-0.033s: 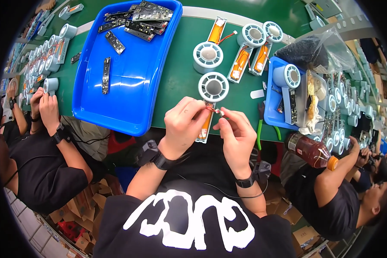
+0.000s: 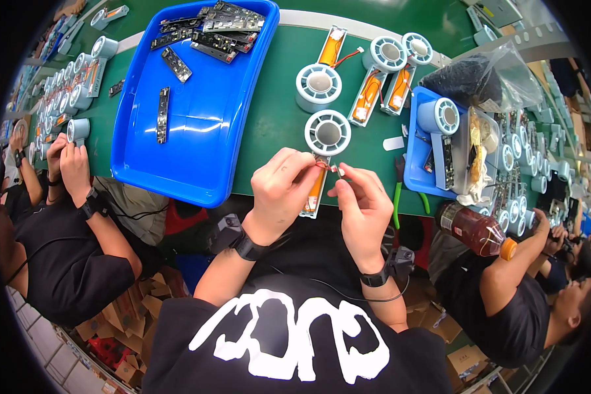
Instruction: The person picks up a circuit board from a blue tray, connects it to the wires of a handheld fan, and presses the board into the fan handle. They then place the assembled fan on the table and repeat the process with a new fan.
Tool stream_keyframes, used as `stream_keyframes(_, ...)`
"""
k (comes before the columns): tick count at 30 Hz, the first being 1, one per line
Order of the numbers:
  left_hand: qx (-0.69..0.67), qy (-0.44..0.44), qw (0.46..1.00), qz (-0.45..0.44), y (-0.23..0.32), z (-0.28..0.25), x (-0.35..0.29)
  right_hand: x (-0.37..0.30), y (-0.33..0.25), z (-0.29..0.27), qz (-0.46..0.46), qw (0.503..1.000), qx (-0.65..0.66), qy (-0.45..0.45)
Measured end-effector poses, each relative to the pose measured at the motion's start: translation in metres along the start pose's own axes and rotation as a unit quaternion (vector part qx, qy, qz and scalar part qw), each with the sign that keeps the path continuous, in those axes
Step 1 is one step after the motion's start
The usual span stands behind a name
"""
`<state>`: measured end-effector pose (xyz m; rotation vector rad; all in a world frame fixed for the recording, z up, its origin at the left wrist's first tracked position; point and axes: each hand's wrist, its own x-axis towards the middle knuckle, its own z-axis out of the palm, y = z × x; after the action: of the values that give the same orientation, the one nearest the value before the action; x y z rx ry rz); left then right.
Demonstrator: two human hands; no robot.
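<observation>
A light-blue handheld fan (image 2: 328, 133) lies in front of me, its round head away from me and its opened handle toward me. An orange battery (image 2: 317, 186) shows in that handle between my hands. Thin red wires (image 2: 322, 165) rise from the handle's top. My left hand (image 2: 281, 187) is closed, its thumb and forefinger pinching those wires. With its fingertips together, my right hand (image 2: 363, 207) pinches the wires' small white connector (image 2: 334, 169); the fingers partly hide it. Another fan (image 2: 318, 85) with an orange battery and a loose wire plug stands just beyond.
A big blue tray (image 2: 128, 141) at left holds several black circuit boards (image 2: 226, 29). Two more open fans (image 2: 387, 54) lie behind to the right. Green-handled pliers (image 2: 396, 203), a smaller blue bin (image 2: 417, 174) and a bottle (image 2: 474, 230) are at right. Co-workers sit on both sides.
</observation>
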<state>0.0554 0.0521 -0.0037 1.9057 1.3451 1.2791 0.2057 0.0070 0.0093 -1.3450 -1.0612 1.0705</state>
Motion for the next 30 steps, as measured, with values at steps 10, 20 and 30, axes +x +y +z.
stream_keyframes(10, -0.004, -0.026, 0.998, 0.061, -0.003, -0.014, 0.004, 0.002, 0.004, 0.001, -0.029, 0.996, -0.083, 0.009)
stream_keyframes(20, -0.052, -0.015, 0.998, -0.025, -0.005, -0.007, 0.005, 0.002, -0.009, 0.001, -0.194, 0.937, -0.29, 0.027)
stream_keyframes(30, 0.118, -0.077, 0.977, 0.158, -0.009, -0.02, 0.009, 0.004, -0.007, 0.004, -0.255, 0.912, -0.322, 0.017)
